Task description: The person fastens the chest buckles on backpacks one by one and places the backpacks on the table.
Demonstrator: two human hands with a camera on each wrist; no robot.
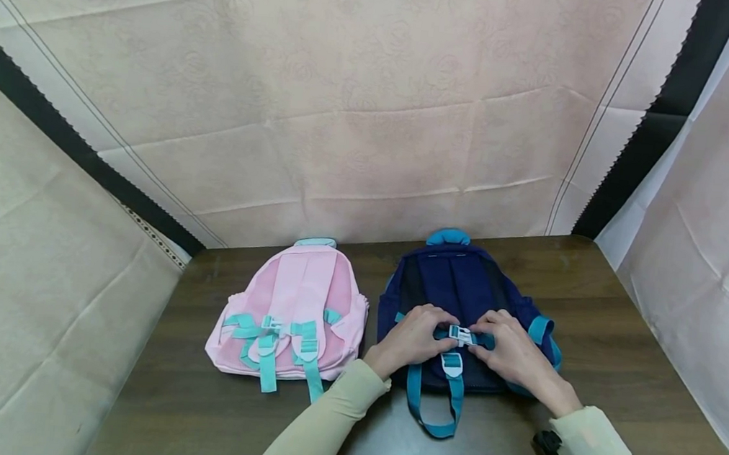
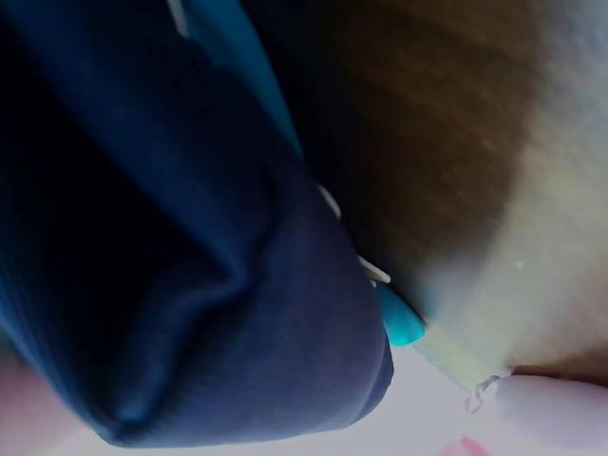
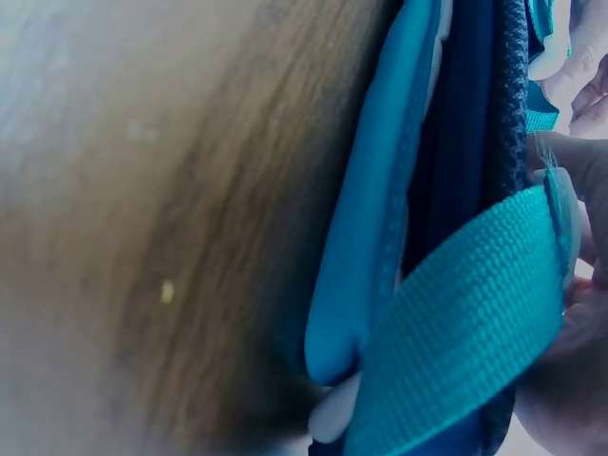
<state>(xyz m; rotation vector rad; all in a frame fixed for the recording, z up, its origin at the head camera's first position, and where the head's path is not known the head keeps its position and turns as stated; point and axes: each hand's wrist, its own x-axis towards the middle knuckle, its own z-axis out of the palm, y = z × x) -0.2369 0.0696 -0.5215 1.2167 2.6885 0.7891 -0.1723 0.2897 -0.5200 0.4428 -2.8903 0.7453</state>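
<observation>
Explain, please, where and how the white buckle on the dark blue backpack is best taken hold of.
Best pinched at its two ends between thumb and fingers, I would say: left hand from the left, right hand from the right. The white buckle lies crosswise on the dark blue backpack, with blue strap at both ends, so its ends face the two hands.

This looks like a screened-off tabletop booth (image 1: 53, 287), its wider setting impossible to tell: creased, pale sheets (image 1: 376, 98) stand around a wooden table (image 1: 172, 413) at nine, twelve and three o'clock, dark bands (image 1: 662, 131) edging them at ten and two.
</observation>
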